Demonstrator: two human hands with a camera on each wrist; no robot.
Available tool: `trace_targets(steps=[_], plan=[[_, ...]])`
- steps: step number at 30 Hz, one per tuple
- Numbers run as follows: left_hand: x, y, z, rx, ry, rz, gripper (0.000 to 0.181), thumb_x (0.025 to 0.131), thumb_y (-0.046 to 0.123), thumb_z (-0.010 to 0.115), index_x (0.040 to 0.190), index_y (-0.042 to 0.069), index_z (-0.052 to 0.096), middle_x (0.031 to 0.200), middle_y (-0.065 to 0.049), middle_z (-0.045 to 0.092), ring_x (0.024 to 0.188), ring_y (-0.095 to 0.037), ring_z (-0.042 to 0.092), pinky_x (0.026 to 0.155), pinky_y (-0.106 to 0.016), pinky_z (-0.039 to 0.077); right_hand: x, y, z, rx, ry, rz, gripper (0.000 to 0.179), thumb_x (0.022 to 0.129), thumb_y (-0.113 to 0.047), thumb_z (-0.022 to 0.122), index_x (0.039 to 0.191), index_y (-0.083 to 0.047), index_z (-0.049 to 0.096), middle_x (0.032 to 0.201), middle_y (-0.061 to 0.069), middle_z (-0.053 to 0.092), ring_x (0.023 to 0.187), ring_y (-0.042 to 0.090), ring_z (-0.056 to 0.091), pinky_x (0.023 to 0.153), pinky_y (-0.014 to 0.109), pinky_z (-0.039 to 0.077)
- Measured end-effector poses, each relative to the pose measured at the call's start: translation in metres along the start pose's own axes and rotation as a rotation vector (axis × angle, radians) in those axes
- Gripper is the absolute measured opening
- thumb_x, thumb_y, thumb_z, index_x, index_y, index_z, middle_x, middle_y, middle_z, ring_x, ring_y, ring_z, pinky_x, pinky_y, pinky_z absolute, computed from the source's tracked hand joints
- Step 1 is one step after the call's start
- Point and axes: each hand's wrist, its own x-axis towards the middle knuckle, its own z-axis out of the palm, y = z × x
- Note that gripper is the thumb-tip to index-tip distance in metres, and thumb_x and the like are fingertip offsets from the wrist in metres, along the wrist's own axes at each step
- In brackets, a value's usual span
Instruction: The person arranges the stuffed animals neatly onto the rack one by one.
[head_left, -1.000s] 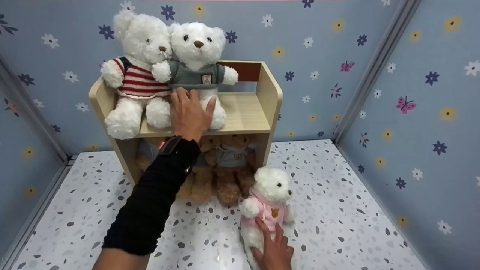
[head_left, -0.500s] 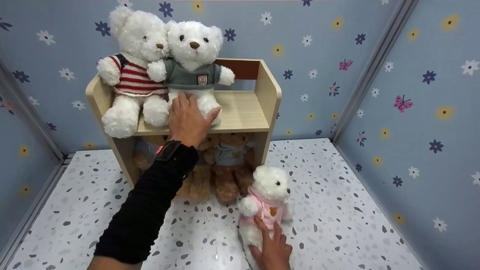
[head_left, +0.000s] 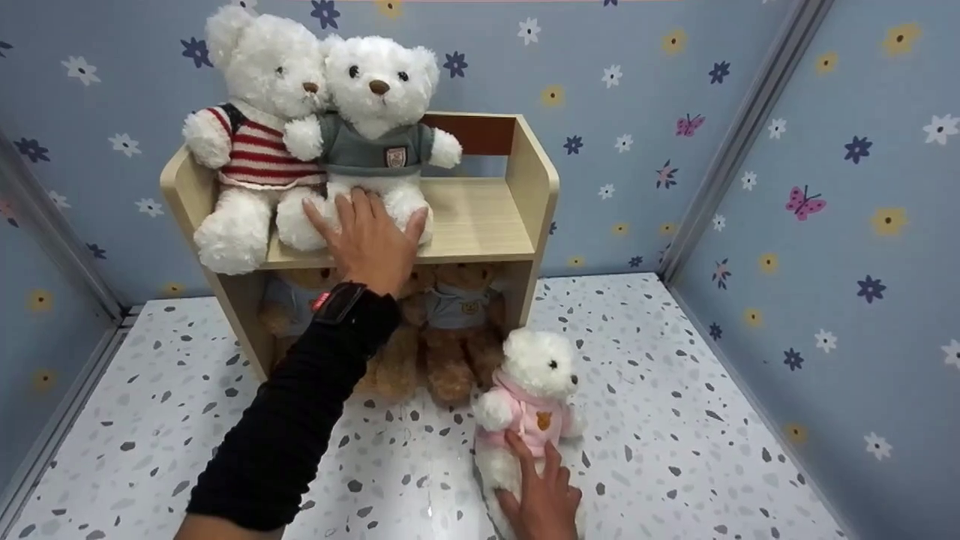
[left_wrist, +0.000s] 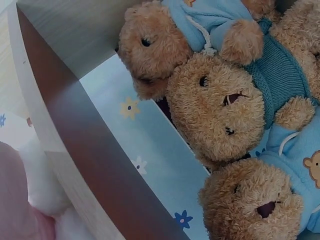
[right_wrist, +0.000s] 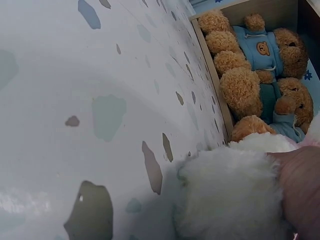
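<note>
In the head view, my left hand (head_left: 371,244) rests with spread fingers on the legs of a white teddy bear in a grey-green sweater (head_left: 379,154). That bear sits on the upper board of a small wooden shelf (head_left: 487,217). Leaning against it on the left is a white teddy bear in a red-striped sweater (head_left: 266,154). My right hand (head_left: 544,491) holds a white teddy bear in a pink hoodie (head_left: 536,409) round its lower body, in front of the shelf's right side. The right wrist view shows its white fur (right_wrist: 230,192) close up beside the hand.
Several brown teddy bears in blue tops (left_wrist: 215,107) sit side by side in the lower compartment. The shelf's right side panel (head_left: 532,180) rises beyond the seated bears. A speckled white surface (head_left: 660,420) lies beneath everything, with flowered blue walls (head_left: 825,247) around.
My left hand has slid down from the sweater's hem onto the bear's legs and its fingers have spread. My right hand keeps its place on the pink-hoodie bear. The head view has shifted slightly.
</note>
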Motion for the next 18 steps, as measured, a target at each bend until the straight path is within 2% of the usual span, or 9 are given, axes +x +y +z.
trace_targets(steps=[4,7,11,13,15,18], plan=[[-0.001,-0.006,-0.005,-0.028,-0.016,0.016,0.083,0.103,0.062,0.036,0.146,-0.008,0.044,0.154,-0.024,0.039,0.145,-0.043,0.027,0.118,-0.068,0.000,-0.001,0.000,0.000,0.001,0.006,-0.003,0.080,0.080,-0.035,0.085,0.145,-0.041,0.040,0.142,0.024,0.040,0.112,0.047,0.053,0.079,0.067,0.045],[0.000,-0.014,-0.009,-0.053,-0.035,0.049,0.081,0.103,0.062,0.037,0.144,-0.007,0.046,0.153,-0.024,0.040,0.143,-0.044,0.029,0.118,-0.067,0.001,-0.001,-0.001,0.000,0.000,0.046,-0.037,0.080,0.079,-0.036,0.085,0.145,-0.043,0.040,0.141,0.024,0.041,0.111,0.045,0.054,0.077,0.064,0.045],[0.001,-0.024,-0.018,-0.118,-0.138,0.080,0.080,0.102,0.063,0.040,0.145,-0.005,0.047,0.158,-0.022,0.033,0.146,-0.044,0.023,0.118,-0.064,-0.006,-0.003,-0.001,0.002,0.012,0.071,-0.069,0.080,0.079,-0.036,0.085,0.145,-0.043,0.040,0.141,0.025,0.041,0.110,0.045,0.054,0.076,0.062,0.045],[0.000,-0.029,-0.024,-0.166,-0.188,0.095,0.077,0.102,0.061,0.042,0.145,-0.002,0.048,0.160,-0.020,0.029,0.148,-0.044,0.019,0.118,-0.063,-0.010,-0.003,-0.001,0.002,0.023,0.053,-0.061,0.079,0.080,-0.036,0.084,0.146,-0.043,0.040,0.142,0.025,0.041,0.111,0.045,0.053,0.077,0.063,0.045],[-0.003,-0.033,-0.028,-0.206,-0.199,0.124,0.073,0.102,0.059,0.047,0.143,0.000,0.051,0.161,-0.019,0.029,0.149,-0.043,0.019,0.119,-0.061,-0.011,-0.003,0.000,0.001,0.034,0.031,-0.044,0.080,0.081,-0.035,0.084,0.146,-0.042,0.039,0.143,0.025,0.039,0.113,0.046,0.052,0.078,0.064,0.044],[-0.009,-0.037,-0.031,-0.253,-0.183,0.172,0.064,0.102,0.054,0.052,0.140,0.003,0.055,0.161,-0.017,0.032,0.149,-0.041,0.022,0.120,-0.055,-0.012,-0.003,0.002,-0.001,0.041,0.017,-0.021,0.079,0.081,-0.033,0.084,0.146,-0.041,0.039,0.144,0.024,0.038,0.115,0.046,0.051,0.080,0.065,0.043]])
